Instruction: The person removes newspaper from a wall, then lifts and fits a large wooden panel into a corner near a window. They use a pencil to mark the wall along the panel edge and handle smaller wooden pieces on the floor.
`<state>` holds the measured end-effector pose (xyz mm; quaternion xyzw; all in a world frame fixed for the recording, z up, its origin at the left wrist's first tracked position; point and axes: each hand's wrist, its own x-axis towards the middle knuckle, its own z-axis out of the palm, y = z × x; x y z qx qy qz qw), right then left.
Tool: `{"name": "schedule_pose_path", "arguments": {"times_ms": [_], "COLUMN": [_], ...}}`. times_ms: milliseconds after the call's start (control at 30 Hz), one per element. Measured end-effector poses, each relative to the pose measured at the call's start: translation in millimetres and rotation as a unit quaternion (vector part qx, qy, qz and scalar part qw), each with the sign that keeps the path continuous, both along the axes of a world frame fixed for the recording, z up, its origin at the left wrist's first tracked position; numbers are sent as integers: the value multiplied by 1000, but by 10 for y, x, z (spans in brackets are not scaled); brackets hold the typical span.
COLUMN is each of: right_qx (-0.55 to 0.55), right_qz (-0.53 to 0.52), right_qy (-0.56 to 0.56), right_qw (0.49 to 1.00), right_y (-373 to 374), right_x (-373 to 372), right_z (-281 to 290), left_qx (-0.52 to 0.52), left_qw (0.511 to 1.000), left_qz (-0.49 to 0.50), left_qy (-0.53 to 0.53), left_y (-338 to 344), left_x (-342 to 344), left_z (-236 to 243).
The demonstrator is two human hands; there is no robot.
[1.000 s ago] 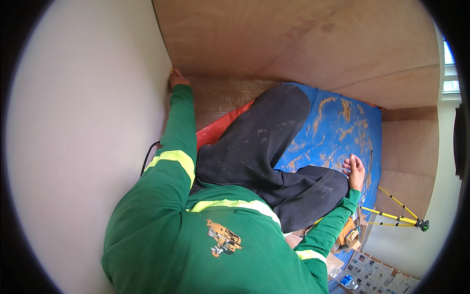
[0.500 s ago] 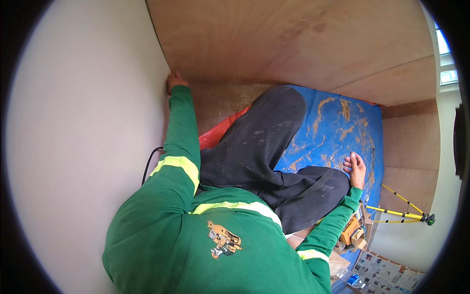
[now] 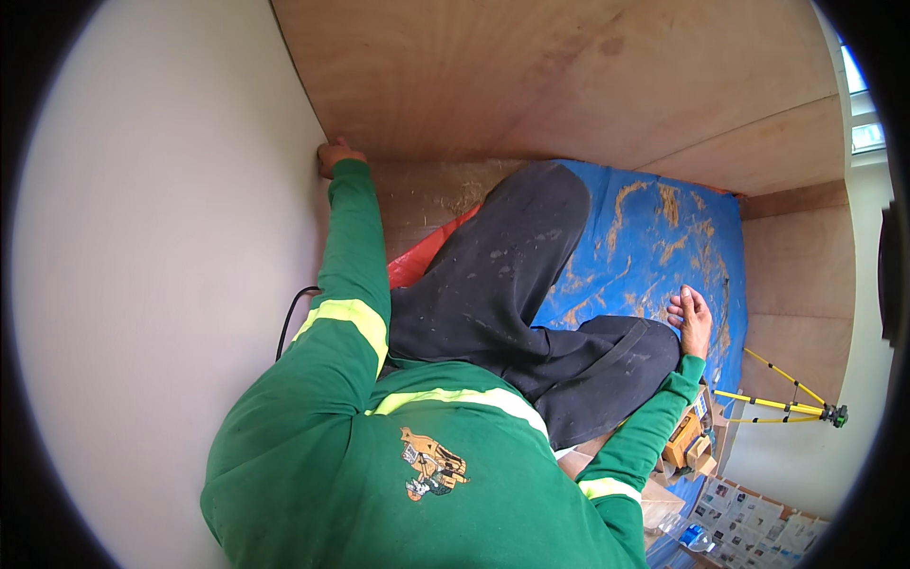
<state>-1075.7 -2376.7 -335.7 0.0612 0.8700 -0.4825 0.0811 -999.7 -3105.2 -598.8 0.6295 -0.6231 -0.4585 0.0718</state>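
The left hand is raised to the corner where the smooth white wall panel meets the brown plywood sheet. Its fingers are curled against that joint and grip nothing; whether they press on the white face or on the plywood edge cannot be told. The right hand lies flat with fingers loosely spread on the blue plastic tarpaulin, beside the knee of the dark, dust-marked trousers, and holds nothing.

The tarpaulin carries streaks of sawdust. A red sheet shows at its left edge, partly under the leg. A black cable runs along the foot of the white panel beside the green sleeve. To the right, a yellow tripod with a small green device stands well apart from both hands. A small wooden item and scattered printed sheets lie near the right elbow.

Plywood walls close the space on three sides; the bent legs fill most of the floor, leaving open tarpaulin only ahead of the right hand.
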Motion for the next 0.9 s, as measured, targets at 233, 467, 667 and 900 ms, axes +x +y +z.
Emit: {"name": "schedule_pose_path", "arguments": {"times_ms": [233, 467, 667, 900], "right_qx": [0, -9, 4, 15], "right_qz": [-5, -12, -12, -2], "right_qy": [3, 2, -2, -5], "right_qw": [1000, 1000, 1000, 1000], "right_y": [-7, -29, -46, -59], "right_x": [6, 24, 27, 28], "right_z": [12, 28, 39, 48], "left_qx": [-182, -117, -108, -129], "left_qw": [809, 918, 878, 893], "left_qz": [-363, -225, -293, -245], "left_qy": [-426, -307, -363, -355], "left_y": [-172, -197, -350, -203], "left_x": [-37, -92, -78, -71], "left_z": [-69, -140, -438, -498]}}
